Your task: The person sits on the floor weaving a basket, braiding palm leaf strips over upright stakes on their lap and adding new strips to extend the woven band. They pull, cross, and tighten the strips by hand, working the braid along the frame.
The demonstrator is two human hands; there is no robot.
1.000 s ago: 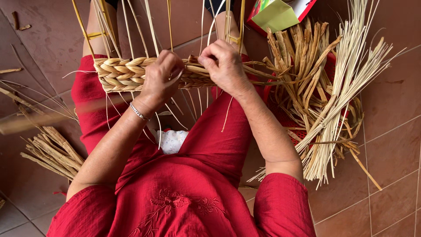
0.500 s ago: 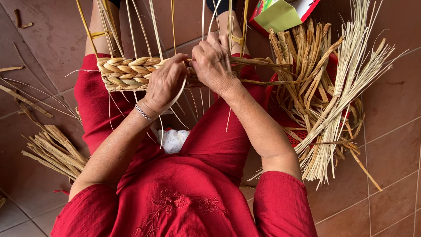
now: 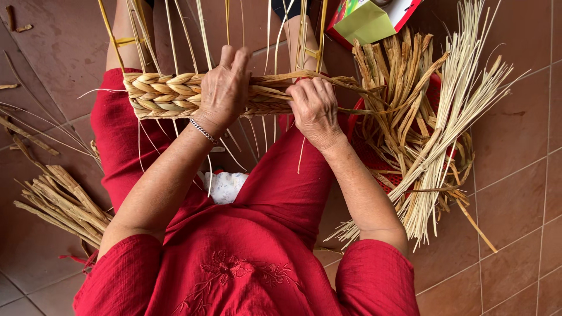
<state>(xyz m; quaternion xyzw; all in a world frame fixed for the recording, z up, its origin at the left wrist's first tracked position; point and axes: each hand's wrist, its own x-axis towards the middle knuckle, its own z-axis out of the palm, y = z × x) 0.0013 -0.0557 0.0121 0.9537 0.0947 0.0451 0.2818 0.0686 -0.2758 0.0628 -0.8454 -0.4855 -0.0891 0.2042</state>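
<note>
looking down from the head camera, i see a loose sheaf of pale thin straw [image 3: 462,117] fanned out on the right, lying over a heap of thicker tan reed stalks [image 3: 398,88] that sit in a red basket [image 3: 366,158]. above them, at the top edge, is one green and red carton [image 3: 374,17]. on the left floor lies a second, smaller bundle of reeds [image 3: 61,202], with a few stray stalks beside it. the floor tiles [image 3: 515,175] are reddish brown. a white cloth [image 3: 225,186] peeks out between the red clothing in the lap.

i count two hands, one braided band, two reed heaps and one straw sheaf. many upright yellow strands [image 3: 202,29] rise from the band and cross in front of the legs; too many to count surely.

the braided straw band [image 3: 170,93] lies across the knees, running left to right. my left hand [image 3: 223,88] lies palm down over its middle, fingers stretched forward over the top edge, pressing it rather than clenched. my right hand [image 3: 315,105] is curled, its fingers closed on the unwoven strands at the band's right end, just beside the left hand. both forearms reach forward, the left wrist wearing a thin silver bracelet [image 3: 203,131].
</note>
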